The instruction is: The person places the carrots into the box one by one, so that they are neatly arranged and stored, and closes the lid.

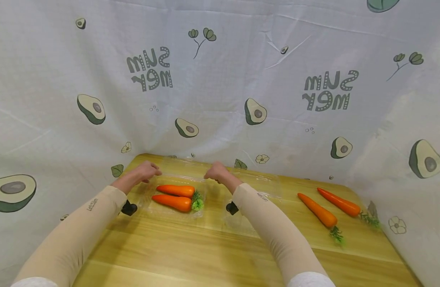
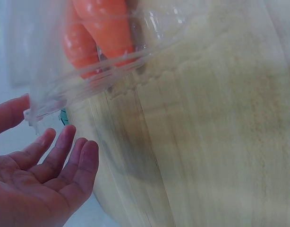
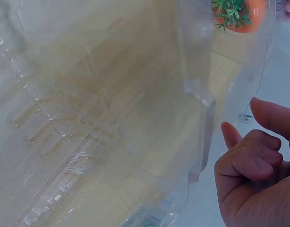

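Observation:
A clear plastic clamshell box holds two orange toy carrots with green tops. Its transparent lid lies back toward the curtain. At the box's back left corner is my left hand, fingers spread and slightly bent. In the left wrist view, its thumb is beside the plastic rim; contact is unclear. My right hand hovers by the back right corner. The right wrist view shows its thumb and index finger apart beside the clear plastic, the other fingers loosely curled.
A second clear clamshell box stands right of the first, partly behind my right forearm. Two more carrots lie on the wooden table at the right. A printed white curtain hangs behind and around the table.

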Tool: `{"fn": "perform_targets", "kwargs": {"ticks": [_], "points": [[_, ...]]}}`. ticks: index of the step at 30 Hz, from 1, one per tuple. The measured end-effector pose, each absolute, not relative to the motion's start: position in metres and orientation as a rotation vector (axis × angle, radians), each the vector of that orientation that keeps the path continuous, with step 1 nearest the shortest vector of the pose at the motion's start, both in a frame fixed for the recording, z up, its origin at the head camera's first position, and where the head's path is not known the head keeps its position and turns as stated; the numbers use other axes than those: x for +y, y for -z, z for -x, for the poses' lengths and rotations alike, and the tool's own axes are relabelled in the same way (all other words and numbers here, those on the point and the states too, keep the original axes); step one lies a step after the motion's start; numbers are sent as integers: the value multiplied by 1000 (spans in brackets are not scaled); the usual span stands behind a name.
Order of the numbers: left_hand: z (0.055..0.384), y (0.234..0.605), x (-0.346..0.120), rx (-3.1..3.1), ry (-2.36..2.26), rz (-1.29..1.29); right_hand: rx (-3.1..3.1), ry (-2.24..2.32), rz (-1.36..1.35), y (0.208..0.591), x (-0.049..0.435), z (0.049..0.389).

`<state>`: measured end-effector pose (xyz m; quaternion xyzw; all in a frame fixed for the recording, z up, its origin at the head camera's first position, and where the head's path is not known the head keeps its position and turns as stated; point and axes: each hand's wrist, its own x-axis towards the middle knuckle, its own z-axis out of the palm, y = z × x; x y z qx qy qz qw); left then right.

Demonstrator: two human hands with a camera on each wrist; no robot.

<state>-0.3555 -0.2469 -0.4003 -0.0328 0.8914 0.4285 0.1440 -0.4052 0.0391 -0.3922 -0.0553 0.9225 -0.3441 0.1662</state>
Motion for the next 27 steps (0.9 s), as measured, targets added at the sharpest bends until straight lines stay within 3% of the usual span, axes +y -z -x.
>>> {"fn": "perform_targets", "kwargs": {"ticks": [27], "points": [[355,389,-258,2681,-1410,79,2788,1005,227,383,39,403]]}}
